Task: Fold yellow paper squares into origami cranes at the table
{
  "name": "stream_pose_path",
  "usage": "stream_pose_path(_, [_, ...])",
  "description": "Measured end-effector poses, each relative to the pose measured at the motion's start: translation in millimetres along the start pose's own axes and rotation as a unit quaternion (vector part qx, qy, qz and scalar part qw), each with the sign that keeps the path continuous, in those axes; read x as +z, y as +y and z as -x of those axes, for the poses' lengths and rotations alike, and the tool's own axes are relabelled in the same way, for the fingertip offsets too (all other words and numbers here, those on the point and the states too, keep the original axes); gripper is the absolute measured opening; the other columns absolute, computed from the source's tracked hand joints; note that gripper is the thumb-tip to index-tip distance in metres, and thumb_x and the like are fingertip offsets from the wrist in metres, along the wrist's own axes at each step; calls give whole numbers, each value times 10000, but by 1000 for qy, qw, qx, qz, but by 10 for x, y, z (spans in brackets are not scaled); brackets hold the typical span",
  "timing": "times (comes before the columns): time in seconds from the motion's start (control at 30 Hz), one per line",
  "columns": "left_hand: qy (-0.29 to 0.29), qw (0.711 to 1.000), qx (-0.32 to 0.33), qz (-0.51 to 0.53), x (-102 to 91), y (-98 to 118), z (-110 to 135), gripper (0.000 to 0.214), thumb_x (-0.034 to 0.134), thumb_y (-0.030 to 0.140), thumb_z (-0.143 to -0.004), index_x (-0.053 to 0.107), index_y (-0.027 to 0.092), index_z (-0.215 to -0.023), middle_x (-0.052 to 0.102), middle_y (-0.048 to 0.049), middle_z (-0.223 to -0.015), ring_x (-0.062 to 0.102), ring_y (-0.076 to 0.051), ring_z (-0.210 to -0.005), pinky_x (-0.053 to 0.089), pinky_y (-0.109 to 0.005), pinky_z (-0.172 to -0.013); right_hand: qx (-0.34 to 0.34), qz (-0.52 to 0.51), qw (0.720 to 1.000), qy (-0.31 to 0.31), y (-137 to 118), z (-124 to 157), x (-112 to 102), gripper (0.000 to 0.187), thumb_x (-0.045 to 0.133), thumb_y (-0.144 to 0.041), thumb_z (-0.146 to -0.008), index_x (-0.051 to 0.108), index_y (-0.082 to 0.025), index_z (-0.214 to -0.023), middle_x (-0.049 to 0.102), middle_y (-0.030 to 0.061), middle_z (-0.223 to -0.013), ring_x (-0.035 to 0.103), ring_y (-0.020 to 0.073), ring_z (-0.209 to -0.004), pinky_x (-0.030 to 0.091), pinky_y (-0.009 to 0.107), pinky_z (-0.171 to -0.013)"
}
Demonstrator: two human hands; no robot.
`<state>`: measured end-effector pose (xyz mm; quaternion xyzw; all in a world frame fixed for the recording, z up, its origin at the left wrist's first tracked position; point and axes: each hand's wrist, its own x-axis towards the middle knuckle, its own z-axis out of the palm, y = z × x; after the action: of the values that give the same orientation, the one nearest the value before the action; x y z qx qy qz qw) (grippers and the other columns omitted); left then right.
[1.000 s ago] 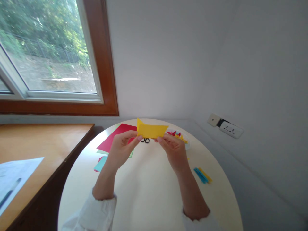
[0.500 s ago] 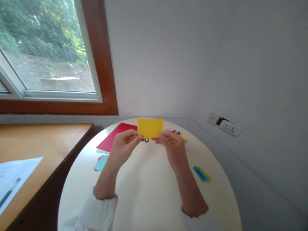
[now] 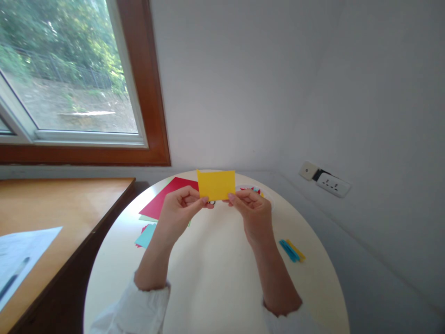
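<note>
A yellow piece of paper (image 3: 217,184) is held up over the far part of the round white table (image 3: 212,278). My left hand (image 3: 182,208) pinches its lower left corner between thumb and fingers. At the lower right corner, my right hand (image 3: 253,211) grips it the same way. The paper's top left corner sticks up slightly. Behind the paper and hands, a small dark ring (image 3: 212,202) shows in part; the rest of that thing is hidden.
Red sheets (image 3: 170,197) lie at the table's far left, with light blue pieces of paper (image 3: 146,235) nearer. A clear dish (image 3: 271,200) of small colourful bits sits behind my right hand. Blue and yellow strips (image 3: 292,250) lie at right. A wooden desk (image 3: 69,199) adjoins the left side.
The yellow paper has tilted slightly, and its top left corner now stands apart a little. My right hand has turned slightly. Both hands keep their hold.
</note>
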<state>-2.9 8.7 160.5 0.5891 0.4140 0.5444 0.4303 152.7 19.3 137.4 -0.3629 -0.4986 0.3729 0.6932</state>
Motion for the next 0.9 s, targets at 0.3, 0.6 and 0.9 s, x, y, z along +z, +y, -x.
stream_pose_path(0.3, [1, 1000, -12, 21, 0, -1, 0, 214, 698, 319, -654, 559, 156, -643, 709, -57, -667, 680, -215, -711, 504, -282, -600, 1, -3, 1000, 11, -32, 14, 18, 184, 725, -313, -603, 613, -170, -633, 681, 9, -575, 666, 166, -568, 541, 291, -596])
stream_pose_path(0.6, [1, 999, -24, 26, 7, 6, 4, 241, 706, 347, -643, 558, 158, -642, 711, -62, -671, 674, -214, -677, 511, -300, -584, -8, 22, 999, 30, -23, 15, 28, 197, 718, -331, -608, 611, -167, -629, 670, 12, -542, 651, 161, -518, 522, 275, -539])
stream_pose_path(0.9, [16, 999, -29, 20, 7, -17, -10, 268, 736, 347, -603, 555, 150, -614, 706, -70, -655, 673, -220, -656, 507, -302, -567, -1, 3, 999, 35, -33, 20, 35, 165, 721, -299, -602, 617, -172, -620, 673, 8, -545, 658, 166, -535, 544, 296, -580])
